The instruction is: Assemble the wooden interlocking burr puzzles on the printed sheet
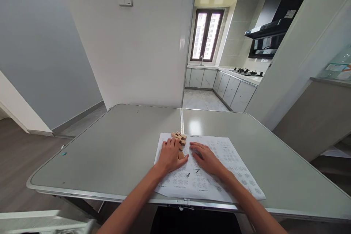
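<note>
My left hand point(169, 156) lies over the left part of a printed paper sheet point(197, 182), against a small cluster of wooden puzzle pieces point(178, 137). Its thumb stands apart from the fingers, and a light brown wooden piece point(181, 155) shows in the gap between them. Part of the cluster is hidden by that hand. To the right, my right hand point(207, 158) rests on the same sheet with its fingers stretched forward and slightly bent. No object shows in it, and a small space separates it from the wooden pieces. Rows of small line drawings cover the paper.
The sheet lies on a grey folding table point(109, 153) with a metal rim and a centre seam. A small teal bit point(64, 153) sits near its left edge. Beyond are a white wall point(148, 51) and a kitchen with a gas hob point(246, 71).
</note>
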Demonstrator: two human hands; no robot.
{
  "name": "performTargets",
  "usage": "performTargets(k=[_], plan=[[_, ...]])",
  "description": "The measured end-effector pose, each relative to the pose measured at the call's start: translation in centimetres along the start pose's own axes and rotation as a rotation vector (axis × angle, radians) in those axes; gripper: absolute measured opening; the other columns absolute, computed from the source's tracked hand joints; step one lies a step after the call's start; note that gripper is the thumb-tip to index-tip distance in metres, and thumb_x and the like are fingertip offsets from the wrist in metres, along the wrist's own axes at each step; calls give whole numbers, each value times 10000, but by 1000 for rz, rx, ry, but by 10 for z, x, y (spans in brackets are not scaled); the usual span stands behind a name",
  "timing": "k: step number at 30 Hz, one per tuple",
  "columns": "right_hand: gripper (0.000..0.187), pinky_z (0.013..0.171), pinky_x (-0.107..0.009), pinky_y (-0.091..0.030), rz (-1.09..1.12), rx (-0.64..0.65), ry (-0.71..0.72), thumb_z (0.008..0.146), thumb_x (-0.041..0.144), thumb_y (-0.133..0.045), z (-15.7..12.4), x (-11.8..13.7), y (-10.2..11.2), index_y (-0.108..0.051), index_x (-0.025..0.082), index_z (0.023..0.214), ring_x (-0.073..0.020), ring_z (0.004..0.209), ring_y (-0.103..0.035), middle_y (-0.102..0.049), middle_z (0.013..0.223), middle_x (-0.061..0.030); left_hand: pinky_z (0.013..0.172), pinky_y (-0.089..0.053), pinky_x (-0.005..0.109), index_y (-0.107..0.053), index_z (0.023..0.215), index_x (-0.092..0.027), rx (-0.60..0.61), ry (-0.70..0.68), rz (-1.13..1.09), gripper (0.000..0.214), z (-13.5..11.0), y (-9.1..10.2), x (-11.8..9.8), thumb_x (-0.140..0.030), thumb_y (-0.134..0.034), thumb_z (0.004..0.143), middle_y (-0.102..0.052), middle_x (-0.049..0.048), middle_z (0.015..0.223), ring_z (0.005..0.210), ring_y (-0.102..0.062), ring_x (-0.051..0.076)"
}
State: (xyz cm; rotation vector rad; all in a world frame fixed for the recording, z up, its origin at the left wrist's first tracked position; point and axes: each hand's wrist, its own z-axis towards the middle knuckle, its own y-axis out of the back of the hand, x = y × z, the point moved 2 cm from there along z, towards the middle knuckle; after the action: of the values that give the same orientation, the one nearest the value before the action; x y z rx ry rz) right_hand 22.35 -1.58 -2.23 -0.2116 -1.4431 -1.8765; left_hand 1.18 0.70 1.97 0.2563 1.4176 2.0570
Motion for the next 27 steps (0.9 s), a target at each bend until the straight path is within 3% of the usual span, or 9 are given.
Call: performTargets(k=[9,15,18,20,22,27], plan=[[333,1177,-507,-401,-4,-15,6,1016,278,-489,0,-2,-1,-656,277,1304,-275,1413,-524,-603,1495,-66,1034,-441,470,-526,1279,-224,66,-256,-177,552,-4,7,-12,-512,-715,849,-643,124,1242,1187,-578,333],[327,1167,-514,-406,5,-23,12,1031,300,-487,0,-3,-2,-665,268,1304,-287,1399,-535,-612,1484,-76,1048,-446,458,-522,1305,-227,101,-315,-290,566,-6,8,-14,-521,-718,863,-653,106,1229,1166,-599,311],[323,1147,-514,-427,28,-44,9,1031,310,-495,0,-1,-1,-667,260,1299,-295,1359,-565,-644,1438,-85,1039,-451,452,-529,1286,-209,46,-262,-321,432,-4,7,-13,-455,-631,946,-658,112,1242,1175,-603,300],[318,1131,-511,-445,53,-61,-1,1034,330,-498,0,1,0,-667,260,1294,-297,1319,-591,-671,1390,-87,1022,-456,448,-555,1229,-196,-17,-176,-302,262,-1,4,-9,-350,-493,1026,-671,115,1220,1156,-616,286],[320,1118,-512,-459,78,-58,-7,1029,363,-522,0,5,1,-659,271,1303,-301,1294,-601,-682,1360,-85,989,-467,444,-578,1170,-187,-64,-66,-240,234,2,1,-5,-252,-386,1052,-689,113,1164,1095,-638,277],[384,1110,-505,-466,121,14,-4,992,416,-613,-2,17,6,-613,279,1351,-303,1307,-568,-653,1372,-91,999,-463,397,-595,1157,-186,20,114,-85,279,7,-4,4,-71,-451,948,-699,96,1173,1120,-645,263]])
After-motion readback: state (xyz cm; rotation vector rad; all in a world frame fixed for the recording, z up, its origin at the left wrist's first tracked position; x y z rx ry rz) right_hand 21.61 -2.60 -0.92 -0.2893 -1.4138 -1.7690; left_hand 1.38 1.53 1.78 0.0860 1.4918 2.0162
